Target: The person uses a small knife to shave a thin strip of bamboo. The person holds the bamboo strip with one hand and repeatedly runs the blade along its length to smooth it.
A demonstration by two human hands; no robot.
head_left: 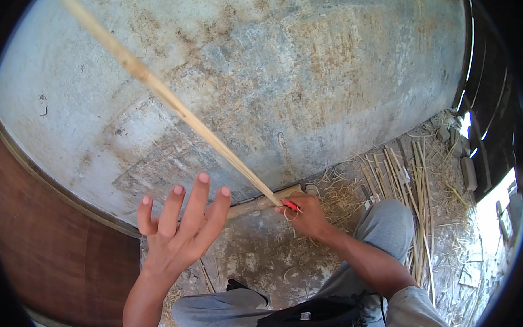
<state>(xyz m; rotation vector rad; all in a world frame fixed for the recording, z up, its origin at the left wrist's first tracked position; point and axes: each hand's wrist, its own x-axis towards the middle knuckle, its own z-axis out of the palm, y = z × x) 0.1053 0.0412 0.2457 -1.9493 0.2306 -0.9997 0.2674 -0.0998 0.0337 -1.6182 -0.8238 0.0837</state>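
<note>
Nr wall (356, 79) edge: R hand (305, 215) w/ strip (206, 134)

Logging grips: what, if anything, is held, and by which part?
Right hand: a red object, part unclear, and apparently the bamboo strip by its lower end. Left hand: open, holding nothing.

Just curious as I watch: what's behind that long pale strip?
Behind the strip shows a stained, pale wall; the patch directly covered by it can't be seen. Whatever the right hand covers is hidden too.
</note>
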